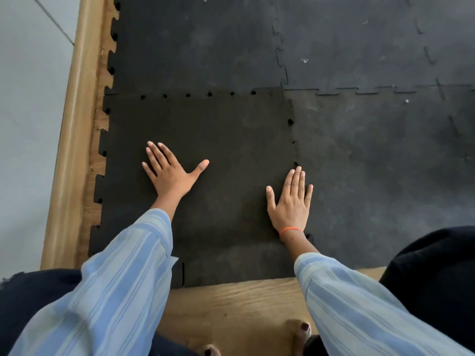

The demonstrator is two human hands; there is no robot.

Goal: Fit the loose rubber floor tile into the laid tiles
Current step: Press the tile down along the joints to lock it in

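Observation:
A darker black rubber tile with jigsaw edges lies flat in the near-left corner of the laid tiles. Its far and right edges sit against the neighbouring tiles, with small holes showing along both seams. My left hand rests flat on the tile's left half, fingers spread. My right hand lies flat on the tile's right edge, fingertips reaching the seam with the greyer tile. Neither hand grips anything.
Bare wooden floor runs along the near edge and in a thin strip at the left. A wooden skirting and a grey wall bound the left side. My dark-clothed knees and toes are at the bottom.

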